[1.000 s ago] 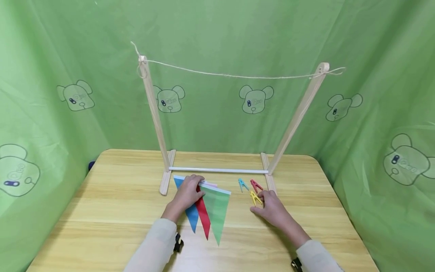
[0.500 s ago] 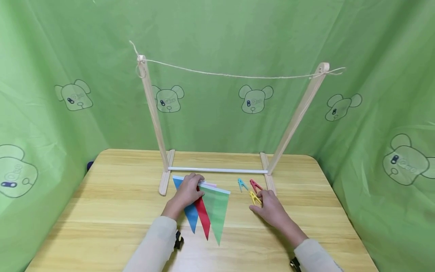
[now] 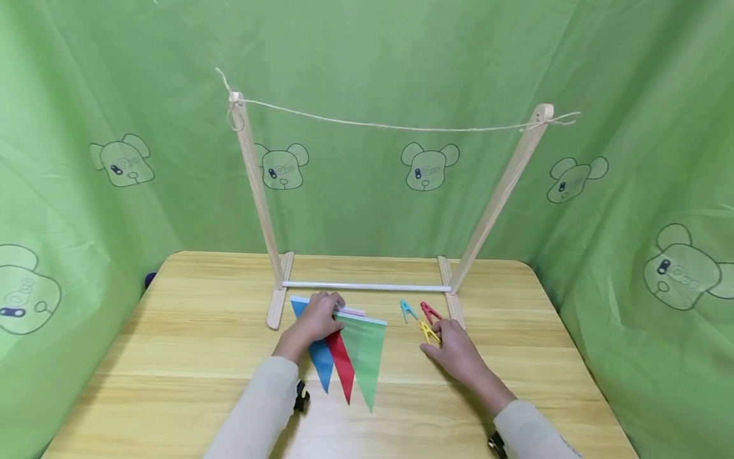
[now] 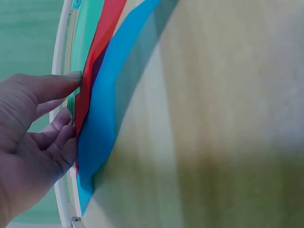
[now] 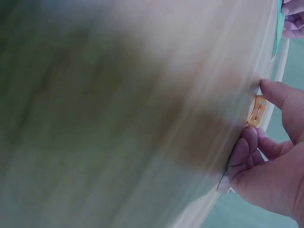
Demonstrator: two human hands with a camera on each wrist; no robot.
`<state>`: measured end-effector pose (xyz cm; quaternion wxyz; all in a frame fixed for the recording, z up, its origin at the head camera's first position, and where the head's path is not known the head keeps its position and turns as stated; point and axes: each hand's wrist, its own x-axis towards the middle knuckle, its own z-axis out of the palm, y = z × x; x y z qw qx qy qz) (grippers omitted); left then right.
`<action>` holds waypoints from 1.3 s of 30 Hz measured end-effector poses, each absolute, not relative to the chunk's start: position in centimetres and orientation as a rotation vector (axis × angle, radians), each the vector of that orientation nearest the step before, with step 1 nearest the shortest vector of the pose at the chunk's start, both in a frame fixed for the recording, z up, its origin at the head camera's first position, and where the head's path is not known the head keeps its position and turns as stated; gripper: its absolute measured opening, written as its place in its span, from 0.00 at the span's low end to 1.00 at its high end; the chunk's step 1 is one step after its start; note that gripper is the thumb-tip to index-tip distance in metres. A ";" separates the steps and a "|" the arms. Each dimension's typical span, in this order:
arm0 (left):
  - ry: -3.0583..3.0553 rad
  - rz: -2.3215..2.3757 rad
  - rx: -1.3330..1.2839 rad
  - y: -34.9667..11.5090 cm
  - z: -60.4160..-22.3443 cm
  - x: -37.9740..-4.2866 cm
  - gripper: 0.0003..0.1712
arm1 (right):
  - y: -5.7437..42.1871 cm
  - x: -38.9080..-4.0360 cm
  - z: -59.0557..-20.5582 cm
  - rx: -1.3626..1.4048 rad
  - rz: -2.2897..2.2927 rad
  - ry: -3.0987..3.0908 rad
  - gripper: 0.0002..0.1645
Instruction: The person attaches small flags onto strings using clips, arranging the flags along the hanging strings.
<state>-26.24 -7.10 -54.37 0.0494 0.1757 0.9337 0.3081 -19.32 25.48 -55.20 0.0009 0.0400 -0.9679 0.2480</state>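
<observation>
Reaching in over the wooden surface (image 3: 172, 370) with two pale sleeves (image 3: 252, 408). Having the green flag (image 3: 369, 354), the red flag (image 3: 343, 366) and the blue flag (image 3: 321, 364) lying partly over one another there, tips pointing back this way. Turning the green flag just a tiny bit since a second ago, with the tip now going a little more to the right. Keeping the other two almost the same. Bending the right grip (image 3: 459, 350) round the yellow clip (image 3: 427, 329), thumb on one side and fingers on the other, leaving a little space and looking loose. Staying there much as before. Bending the left grip (image 3: 318, 319) over the tops of the flags, thumb and fingers a bit apart, and not being able to tell about any pinch on the cloth. Probably meaning only a small change for the work: shifting one flag, but lifting no clip. Leaving the blue clip (image 3: 405, 306) and the red clip (image 3: 427, 310) just past the yellow one. Seeing, farther back, a white bar (image 3: 367, 287) joining two wooden posts (image 3: 258, 185) low down, a thin string (image 3: 378, 125) sagging between the post tops, and green cloth (image 3: 355, 64) hanging behind everything.
</observation>
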 end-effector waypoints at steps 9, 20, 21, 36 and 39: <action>2.816 0.854 0.546 -7.1 -54.2 -26.7 0.18 | 25.5 -19.4 -55.3 0.115 0.788 -3.038 0.28; 2.844 0.832 0.556 -6.9 -53.9 -26.5 0.11 | 25.6 -19.6 -55.4 0.107 0.794 -3.042 0.27; 2.843 0.828 0.547 -6.9 -54.0 -26.6 0.11 | 25.6 -19.6 -55.4 0.108 0.796 -3.043 0.27; 2.796 0.785 0.571 -6.8 -53.3 -26.9 0.10 | 25.6 -19.5 -55.3 0.091 0.812 -3.060 0.25; 2.795 0.766 0.590 -6.7 -53.3 -26.9 0.09 | 25.6 -19.5 -55.3 0.084 0.807 -3.061 0.24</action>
